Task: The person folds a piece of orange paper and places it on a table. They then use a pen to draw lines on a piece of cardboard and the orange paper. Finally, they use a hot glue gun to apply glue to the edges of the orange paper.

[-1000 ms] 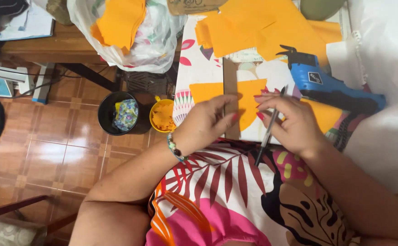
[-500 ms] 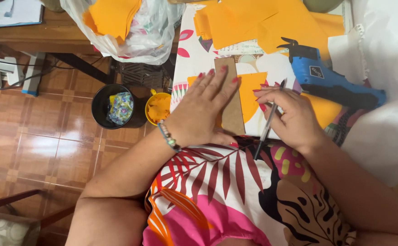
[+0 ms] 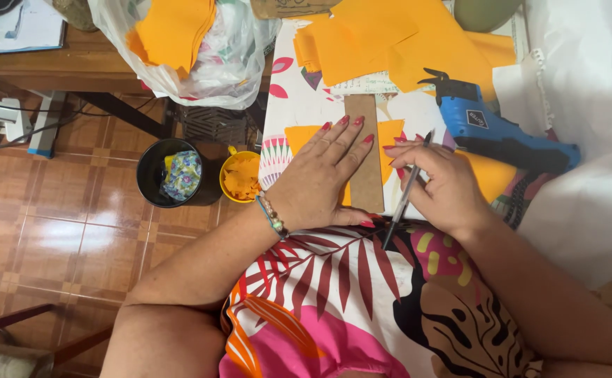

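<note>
My left hand lies flat, fingers spread, on a brown cardboard strip that rests upright over an orange sheet on the patterned table. My right hand grips a dark pen, its tip up beside the strip's right edge. A blue glue gun lies just right of that hand.
Several orange sheets are piled at the table's far end. A clear plastic bag with orange sheets sits on a wooden desk at left. On the tiled floor stand a black bin and a yellow cup of orange scraps. White cloth covers the right.
My left hand has slid forward and flattened over the cardboard strip. The strip now stands straighter on the orange sheet. My right hand keeps the pen by its right edge.
</note>
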